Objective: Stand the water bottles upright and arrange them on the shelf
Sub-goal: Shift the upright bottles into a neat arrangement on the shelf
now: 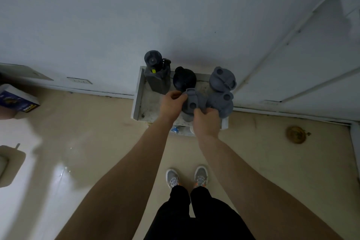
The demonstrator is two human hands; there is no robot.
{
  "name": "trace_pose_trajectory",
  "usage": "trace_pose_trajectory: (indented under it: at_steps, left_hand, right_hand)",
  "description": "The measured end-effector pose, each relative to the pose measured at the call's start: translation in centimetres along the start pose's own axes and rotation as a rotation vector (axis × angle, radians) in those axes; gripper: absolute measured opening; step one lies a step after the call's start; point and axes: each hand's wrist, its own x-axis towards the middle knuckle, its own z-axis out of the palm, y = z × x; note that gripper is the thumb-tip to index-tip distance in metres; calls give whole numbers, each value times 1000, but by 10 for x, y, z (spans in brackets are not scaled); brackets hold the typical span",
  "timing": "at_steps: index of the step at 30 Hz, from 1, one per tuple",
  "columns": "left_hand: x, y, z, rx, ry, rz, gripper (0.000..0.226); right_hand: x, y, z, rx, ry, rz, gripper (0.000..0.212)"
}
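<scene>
A white shelf (137, 97) stands against the wall, seen from above. Several bottles stand upright on its top. A tall dark grey bottle (155, 72) is at the back left, and a black-lidded bottle (184, 78) is beside it. Two grey-lidded bottles (222, 78) (222, 103) are at the right. A third grey-lidded bottle (193, 101) stands at the front middle. My left hand (172, 103) grips its lid from the left and my right hand (206, 122) grips it from the front right.
The wall rises right behind the shelf, with a door frame (292, 31) to the right. A blue and yellow box (17, 99) lies on the floor at far left. A round brass object (296, 134) sits on the floor at right. My shoes (187, 177) are below the shelf.
</scene>
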Motion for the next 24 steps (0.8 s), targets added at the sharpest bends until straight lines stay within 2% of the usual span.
trace_pose_trajectory:
  at_steps: [3, 6, 7, 10, 12, 14, 15, 19, 21, 24]
  left_hand:
    - [4, 0, -4, -19, 0, -44, 40]
    - [17, -1, -6, -44, 28, -85, 50]
    - [22, 0, -6, -41, 34, -112, 47]
    - [35, 10, -4, -103, 63, -196, 14]
    - [46, 13, -1, -157, 65, -268, 18]
    - [60, 12, 4, -169, 51, -315, 31]
    - [66, 11, 6, -170, 36, -329, 37]
    - [79, 4, 13, -231, 2, -316, 28]
    - [82, 1, 14, -263, 13, -285, 31]
    - [84, 1, 16, -234, 4, -269, 24]
  right_hand:
    - [-3, -12, -15, -116, 13, -166, 21]
    - [13, -45, -26, -181, -25, -307, 2]
    - [23, -59, -25, -212, -70, -337, 8]
    - [63, -92, -6, -357, -319, -358, 37]
    - [91, -102, 15, -468, -438, -315, 53]
    - [114, -106, 34, -537, -469, -269, 62]
    - [123, -105, 42, -566, -470, -251, 64]
    - [144, -97, 61, -674, -509, -184, 61]
    - [146, -92, 65, -631, -519, -157, 58]
    - [148, -90, 62, -604, -471, -148, 56]
